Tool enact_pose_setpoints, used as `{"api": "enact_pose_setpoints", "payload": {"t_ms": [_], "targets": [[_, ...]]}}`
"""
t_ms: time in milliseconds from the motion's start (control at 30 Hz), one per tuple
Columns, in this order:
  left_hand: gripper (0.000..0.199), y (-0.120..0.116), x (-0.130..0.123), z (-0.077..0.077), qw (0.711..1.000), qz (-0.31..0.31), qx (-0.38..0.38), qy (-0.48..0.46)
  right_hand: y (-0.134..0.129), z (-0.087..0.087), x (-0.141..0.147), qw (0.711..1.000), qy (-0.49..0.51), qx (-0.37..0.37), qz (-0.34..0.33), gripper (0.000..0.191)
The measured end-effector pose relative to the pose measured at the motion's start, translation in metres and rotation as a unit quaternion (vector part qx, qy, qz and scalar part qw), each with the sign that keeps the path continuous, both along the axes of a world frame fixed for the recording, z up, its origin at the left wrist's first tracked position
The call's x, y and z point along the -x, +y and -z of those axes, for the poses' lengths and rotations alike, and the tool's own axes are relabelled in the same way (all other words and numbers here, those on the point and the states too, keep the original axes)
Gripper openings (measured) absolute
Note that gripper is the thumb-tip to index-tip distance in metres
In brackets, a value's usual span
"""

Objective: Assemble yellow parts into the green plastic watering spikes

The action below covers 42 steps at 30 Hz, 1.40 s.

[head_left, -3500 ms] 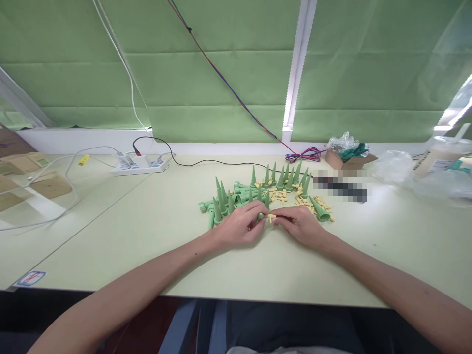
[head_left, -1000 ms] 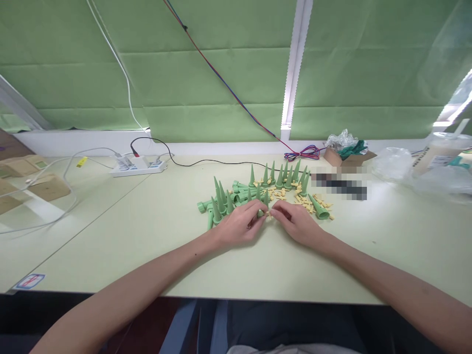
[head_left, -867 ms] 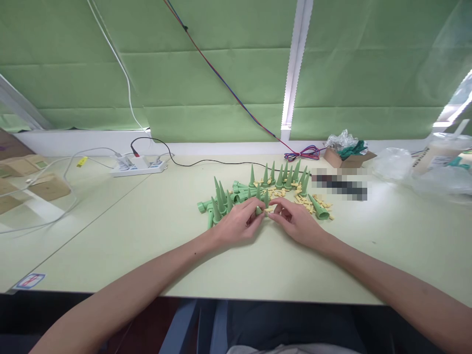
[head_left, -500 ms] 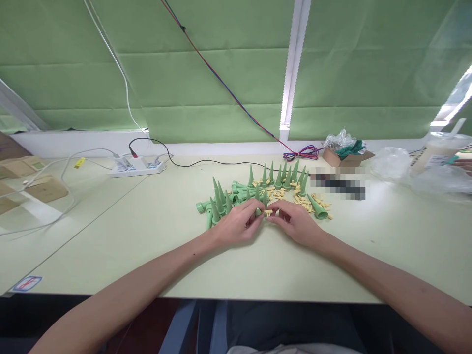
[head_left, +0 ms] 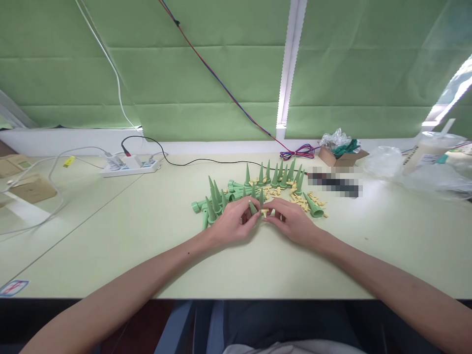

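Near the middle of the table, my left hand is closed on a small green cone, whose tip shows between the fingers. My right hand pinches a small yellow piece right beside that cone. Behind the hands, several green cones stand upright in a loose arc, some with yellow pieces at their bases. More upright cones and lying green tubes are left of my left hand. Loose yellow pieces lie behind my right hand, next to a green cone lying on its side.
A white power strip with plugs and cables is at the back left, near brown boxes. A small open carton, plastic bags and a lidded cup line the back right. A black cable crosses behind the cones.
The view has shifted slightly, so the table's contents appear a little further left. The green cone in my left hand now tilts and shows more. Both hands remain close together.
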<state>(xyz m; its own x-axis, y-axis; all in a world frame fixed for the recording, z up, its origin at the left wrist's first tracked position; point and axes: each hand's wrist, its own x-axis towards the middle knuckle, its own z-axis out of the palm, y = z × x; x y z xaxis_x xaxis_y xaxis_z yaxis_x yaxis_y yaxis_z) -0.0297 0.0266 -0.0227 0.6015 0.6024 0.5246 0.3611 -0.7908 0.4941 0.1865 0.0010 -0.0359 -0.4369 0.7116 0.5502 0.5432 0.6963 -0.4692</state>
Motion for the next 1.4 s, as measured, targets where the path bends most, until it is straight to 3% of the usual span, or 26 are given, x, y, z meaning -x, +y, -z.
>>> {"api": "enact_pose_setpoints", "payload": {"t_ms": [533, 800, 1400], "targets": [[0.007, 0.0016, 0.0013, 0.0014, 0.998, 0.030, -0.036, 0.039, -0.0029, -0.0020, -0.0003, 0.999, -0.035, 0.003, 0.000, 0.013], [0.007, -0.0005, 0.0012, -0.0023, 0.996, 0.045, -0.037, 0.060, -0.0034, -0.0028, -0.0004, 0.999, -0.021, 0.041, -0.007, 0.011], [0.010, -0.0029, 0.0009, -0.0008, 0.995, 0.033, -0.035, 0.085, -0.0025, -0.0054, 0.0013, 0.997, -0.037, 0.063, 0.003, 0.018]]}}
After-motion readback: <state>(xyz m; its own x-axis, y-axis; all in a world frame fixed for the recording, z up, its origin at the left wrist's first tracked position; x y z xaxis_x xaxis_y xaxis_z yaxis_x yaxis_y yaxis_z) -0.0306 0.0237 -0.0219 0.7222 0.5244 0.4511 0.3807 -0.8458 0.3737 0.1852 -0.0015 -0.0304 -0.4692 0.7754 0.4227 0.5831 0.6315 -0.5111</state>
